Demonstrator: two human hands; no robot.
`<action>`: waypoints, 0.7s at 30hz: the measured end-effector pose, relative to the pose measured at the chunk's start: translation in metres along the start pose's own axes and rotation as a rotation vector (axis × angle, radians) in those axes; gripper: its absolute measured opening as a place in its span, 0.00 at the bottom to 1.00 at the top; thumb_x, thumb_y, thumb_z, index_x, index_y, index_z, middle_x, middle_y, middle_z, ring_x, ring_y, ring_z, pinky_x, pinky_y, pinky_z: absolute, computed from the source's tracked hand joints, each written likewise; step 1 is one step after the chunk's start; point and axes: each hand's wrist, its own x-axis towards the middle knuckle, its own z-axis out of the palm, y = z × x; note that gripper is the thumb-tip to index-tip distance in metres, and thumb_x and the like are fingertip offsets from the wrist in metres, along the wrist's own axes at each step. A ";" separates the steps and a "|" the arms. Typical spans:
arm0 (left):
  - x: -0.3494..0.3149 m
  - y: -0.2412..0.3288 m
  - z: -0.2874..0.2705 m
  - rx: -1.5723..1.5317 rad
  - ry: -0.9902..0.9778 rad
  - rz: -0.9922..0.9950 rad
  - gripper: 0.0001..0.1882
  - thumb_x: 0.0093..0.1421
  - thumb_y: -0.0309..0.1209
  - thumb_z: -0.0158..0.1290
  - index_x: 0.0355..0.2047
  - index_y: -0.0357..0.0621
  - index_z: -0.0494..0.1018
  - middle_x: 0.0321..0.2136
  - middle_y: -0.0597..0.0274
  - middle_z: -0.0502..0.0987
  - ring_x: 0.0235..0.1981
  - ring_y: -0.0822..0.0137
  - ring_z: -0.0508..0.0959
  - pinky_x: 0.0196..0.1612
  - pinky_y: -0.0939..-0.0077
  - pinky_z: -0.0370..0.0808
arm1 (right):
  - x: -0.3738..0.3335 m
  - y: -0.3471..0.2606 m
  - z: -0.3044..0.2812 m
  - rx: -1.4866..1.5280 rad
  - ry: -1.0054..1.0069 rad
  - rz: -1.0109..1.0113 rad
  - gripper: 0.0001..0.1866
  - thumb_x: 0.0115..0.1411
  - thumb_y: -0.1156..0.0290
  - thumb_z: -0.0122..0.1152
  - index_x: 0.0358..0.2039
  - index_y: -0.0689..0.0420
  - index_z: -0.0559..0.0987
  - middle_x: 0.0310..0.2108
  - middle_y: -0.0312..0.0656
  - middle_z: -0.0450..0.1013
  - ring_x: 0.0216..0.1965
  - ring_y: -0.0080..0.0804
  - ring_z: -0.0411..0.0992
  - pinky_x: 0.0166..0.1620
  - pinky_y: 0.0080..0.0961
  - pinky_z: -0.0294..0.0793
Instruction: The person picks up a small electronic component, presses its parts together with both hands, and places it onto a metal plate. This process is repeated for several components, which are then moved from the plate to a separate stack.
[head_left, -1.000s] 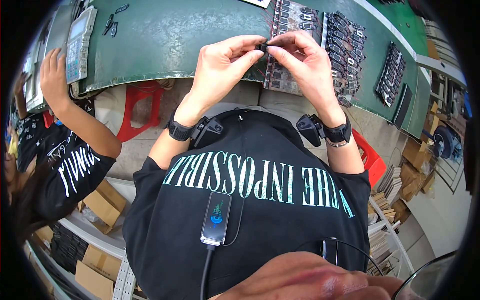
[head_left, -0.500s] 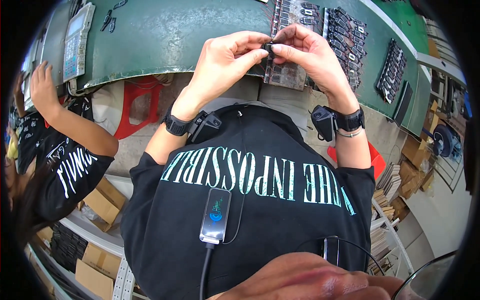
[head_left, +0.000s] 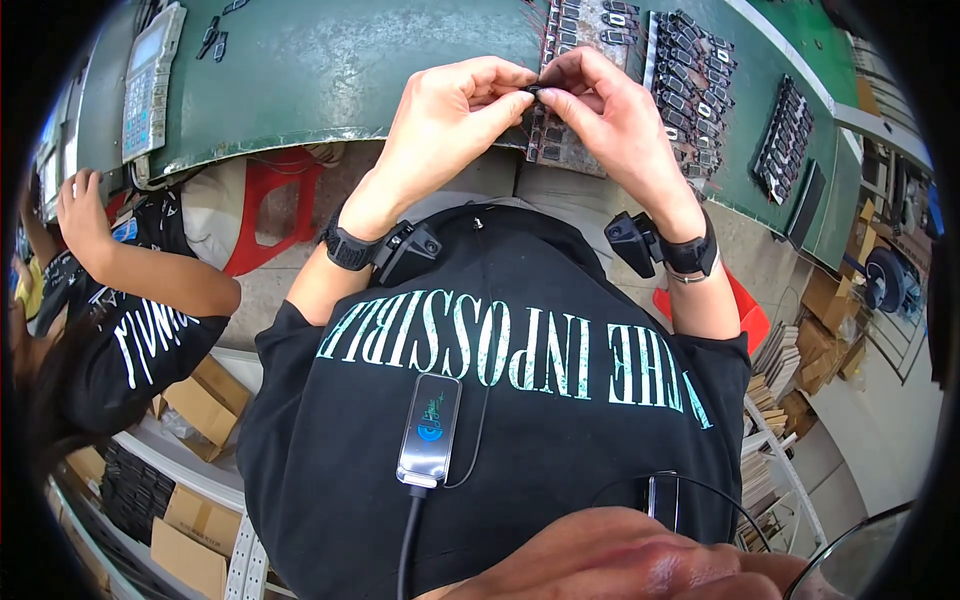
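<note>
My left hand (head_left: 455, 108) and my right hand (head_left: 605, 108) meet over the near edge of the green bench, fingertips pinched together. Between them is a small black part (head_left: 533, 90), mostly covered by the fingers, so its exact kind cannot be made out. Just beneath my hands lies a narrow board (head_left: 575, 150) carrying a row of small dark parts with thin reddish wires. To the right of my right hand, a second board (head_left: 685, 85) is packed with several small black oval parts with light centres.
A black strip of parts (head_left: 783, 138) lies farther right on the bench (head_left: 330, 75). A pale keypad device (head_left: 150, 85) stands at the left, near a few loose black parts (head_left: 212, 40). A co-worker's arm (head_left: 165, 270) is at the left. A red stool (head_left: 275, 210) stands below.
Both hands shift very slightly left, and the small black part is tilted between the fingertips. My right wrist turns a little. The co-worker's hand at the left has moved lower.
</note>
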 end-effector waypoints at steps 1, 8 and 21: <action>0.002 0.001 0.002 0.016 0.003 0.011 0.12 0.61 0.25 0.59 0.45 0.35 0.79 0.34 0.57 0.84 0.36 0.72 0.84 0.42 0.78 0.81 | -0.002 -0.001 0.001 -0.054 0.040 -0.039 0.10 0.63 0.76 0.62 0.44 0.63 0.75 0.35 0.38 0.77 0.39 0.20 0.76 0.43 0.20 0.78; -0.008 0.015 0.027 0.166 0.040 0.011 0.12 0.61 0.26 0.58 0.45 0.34 0.78 0.34 0.54 0.84 0.37 0.68 0.84 0.42 0.76 0.81 | -0.019 -0.014 -0.015 -0.408 0.156 -0.238 0.10 0.58 0.77 0.65 0.41 0.62 0.77 0.33 0.43 0.78 0.35 0.30 0.78 0.40 0.25 0.77; -0.009 0.024 0.023 0.162 0.137 0.121 0.10 0.62 0.27 0.57 0.44 0.40 0.80 0.40 0.59 0.83 0.38 0.70 0.82 0.40 0.78 0.78 | 0.003 0.012 -0.070 -0.925 0.320 -0.221 0.07 0.58 0.69 0.64 0.37 0.55 0.80 0.31 0.40 0.76 0.36 0.41 0.73 0.42 0.35 0.72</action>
